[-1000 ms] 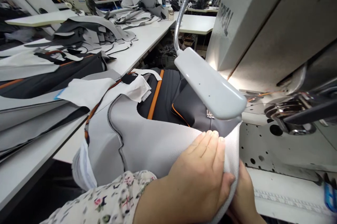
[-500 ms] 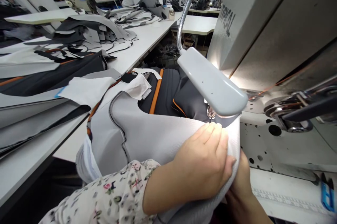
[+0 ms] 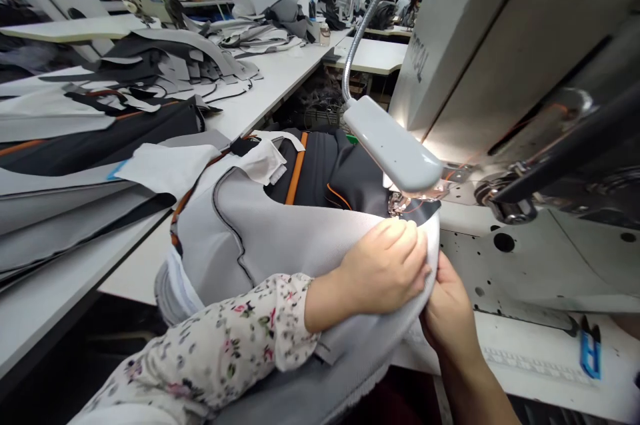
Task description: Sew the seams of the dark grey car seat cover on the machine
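Observation:
A large light grey fabric piece (image 3: 295, 245), dark with orange trim on its far side, lies bunched under the presser foot (image 3: 397, 204) of a sewing machine (image 3: 465, 58). My left hand (image 3: 383, 268), in a floral sleeve, rests on top with its fingers curled over the grey fabric just in front of the foot. At the fabric's right edge, my right hand (image 3: 450, 315) grips that edge, its fingers partly hidden behind the cloth. A lit white lamp (image 3: 395, 145) hangs over the foot and hides part of the needle area.
Blue thread snips (image 3: 590, 353) lie on the right of the machine table, near a printed ruler strip (image 3: 535, 366). Stacked grey and black fabric pieces (image 3: 70, 228) cover the left table (image 3: 283, 82). A flexible metal lamp neck (image 3: 367, 22) curves above the work.
My view has shifted, bringing more of the machine head into sight. My right hand has come further out from behind the fabric edge, and my left hand sits slightly higher in view.

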### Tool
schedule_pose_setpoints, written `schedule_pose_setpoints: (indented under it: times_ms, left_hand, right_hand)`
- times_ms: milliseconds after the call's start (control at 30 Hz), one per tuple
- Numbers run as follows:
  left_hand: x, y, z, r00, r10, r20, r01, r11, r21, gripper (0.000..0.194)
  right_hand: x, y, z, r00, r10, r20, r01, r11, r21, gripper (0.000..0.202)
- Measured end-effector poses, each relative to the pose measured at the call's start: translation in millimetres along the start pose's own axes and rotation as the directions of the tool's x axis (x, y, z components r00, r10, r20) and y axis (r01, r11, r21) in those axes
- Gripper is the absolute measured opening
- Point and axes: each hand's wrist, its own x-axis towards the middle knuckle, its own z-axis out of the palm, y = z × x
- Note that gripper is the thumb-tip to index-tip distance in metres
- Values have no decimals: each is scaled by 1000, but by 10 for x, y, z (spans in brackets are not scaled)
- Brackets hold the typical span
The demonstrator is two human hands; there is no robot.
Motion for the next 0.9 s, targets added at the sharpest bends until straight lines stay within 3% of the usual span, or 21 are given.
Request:
schedule_pose_setpoints:
  times_ms: [67,100,133,200,233,267,300,367,467,500,533,567,633,700,767,833,900]
  left_hand:
    - [-58,-88,130,998,23,-61,-24,999,-20,48]
    - [-89,-133,202,995,56,-82,-57,998,-20,46]
    - [-119,-175,274,990,107,-91,-109,994,-10,44]
    - [-176,-249,404,968,241,-63,-240,970,22,40]
    - [-198,-281,457,956,293,-26,-292,956,27,38]
    - [-215,-309,497,947,322,12,-322,946,24,37]
    - [-225,-334,526,942,331,48,-332,943,16,36]
    - [-229,-371,550,938,330,101,-332,943,-1,36]
    - [-206,-387,536,932,337,134,-336,942,-31,36]
    - [-197,-383,525,930,336,148,-333,942,-47,36]
    - [-189,-379,510,928,334,163,-327,943,-65,36]
    - [-182,-382,489,926,331,180,-320,943,-87,37]
    - [-177,-431,415,922,321,215,-297,945,-136,38]
    - [-189,-566,284,945,224,239,-187,968,-167,41]
    - [-223,-766,103,972,2,235,34,988,-148,39]
    - [-281,-940,-82,942,-253,222,283,953,-111,36]
    - [-361,-976,-205,877,-414,245,447,889,-101,35]
  right_hand:
    - [-211,2,-123,971,-236,-41,223,952,-210,38]
    - [-340,0,-159,911,-412,-12,388,866,-316,34]
    - [-476,-5,-169,808,-584,82,569,736,-367,31]
    - [-741,-18,-96,512,-746,427,859,450,-245,25]
    - [-856,-24,-16,332,-737,589,935,341,-100,21]
    - [-954,-25,88,184,-694,696,961,276,22,20]
    - [-1035,-18,209,68,-637,768,975,206,85,22]
    - [-1147,32,481,-63,-555,829,984,105,145,28]
    - [-1216,243,882,-162,-466,870,975,63,215,28]
    - [-1214,349,981,-155,-472,868,967,106,231,25]
    - [-1197,465,1041,-121,-498,859,956,175,236,20]
    - [-1162,580,1048,-49,-540,840,931,280,234,15]
    - [-1039,772,862,192,-579,792,836,520,177,11]
    - [-857,866,408,416,-554,721,753,655,69,26]
    - [-671,856,-208,616,-487,619,647,761,-46,41]
    - [-554,781,-815,737,-440,513,560,823,-98,52]
    - [-547,687,-1276,799,-371,474,482,866,-135,52]
